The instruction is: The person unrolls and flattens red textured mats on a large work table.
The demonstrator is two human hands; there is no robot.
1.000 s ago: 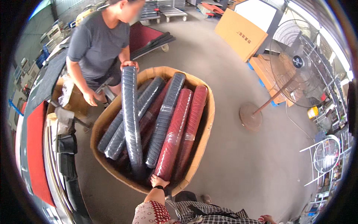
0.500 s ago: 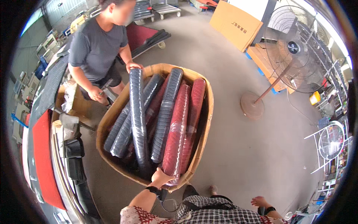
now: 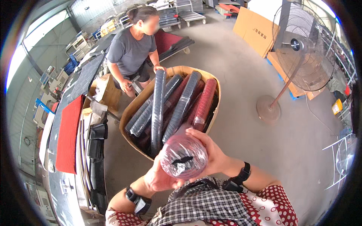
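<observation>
A red rolled mat (image 3: 185,148) in clear plastic film is raised toward me, its round end with a dark hollow facing up. Around its left side curls my left hand (image 3: 160,177); my right hand (image 3: 211,150) grips its right side. Just beyond stands a large cardboard box (image 3: 128,139) full of wrapped rolls. Inside it lean a dark roll (image 3: 157,113), another dark roll (image 3: 183,105) and a red roll (image 3: 204,103). A co-worker (image 3: 130,49) at the box's far left rests one hand on a dark roll's top and holds a grey tool in the other.
On the left a long table (image 3: 56,188) carries a red ribbed mat (image 3: 69,135) and dark mats. A standing fan (image 3: 296,45) with a round base is at the right. Behind are flat carts (image 3: 190,17) and a big cardboard sheet (image 3: 252,30). A white metal frame (image 3: 339,160) stands far right.
The front red roll has come up out of the box toward me. My right hand, formerly apart at the lower right, has joined my left on it. The view has shifted.
</observation>
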